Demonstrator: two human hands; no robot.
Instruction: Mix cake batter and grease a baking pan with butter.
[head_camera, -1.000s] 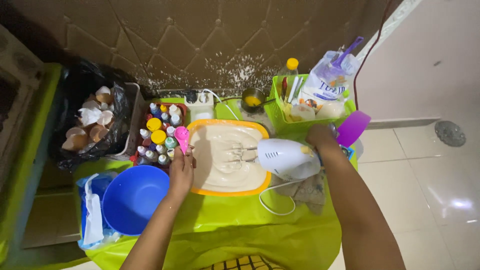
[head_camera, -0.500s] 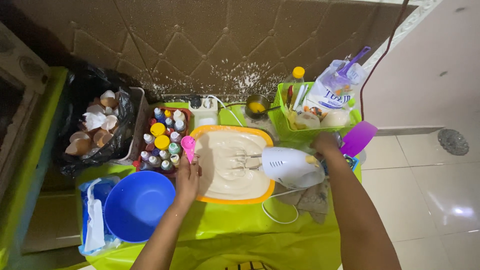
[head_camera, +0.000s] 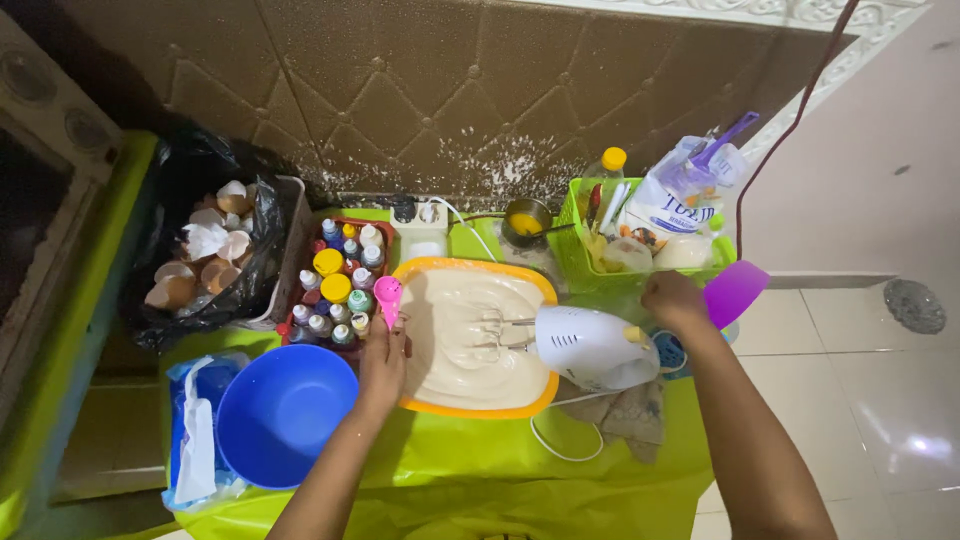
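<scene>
An orange-rimmed bowl (head_camera: 470, 408) of pale batter sits mid-table. My left hand (head_camera: 383, 360) grips its left rim, just below a small pink cup (head_camera: 388, 293). A white hand mixer (head_camera: 595, 345) lies over the bowl's right rim with its beaters (head_camera: 490, 335) in the batter. My right hand (head_camera: 675, 300) is curled just behind the mixer's rear end, touching a purple spatula blade (head_camera: 735, 290). Which of the two it grips is hidden.
A blue bowl (head_camera: 285, 410) stands at the front left, and a red tray of small colour bottles (head_camera: 335, 290) is behind it. A black bag of eggshells (head_camera: 205, 260) is at far left. A green basket of packets (head_camera: 650, 250) is at back right, with a power strip (head_camera: 422, 225) nearby.
Only the view has shifted a little. Both hands, the mixer and the bowl keep the same places relative to each other.
</scene>
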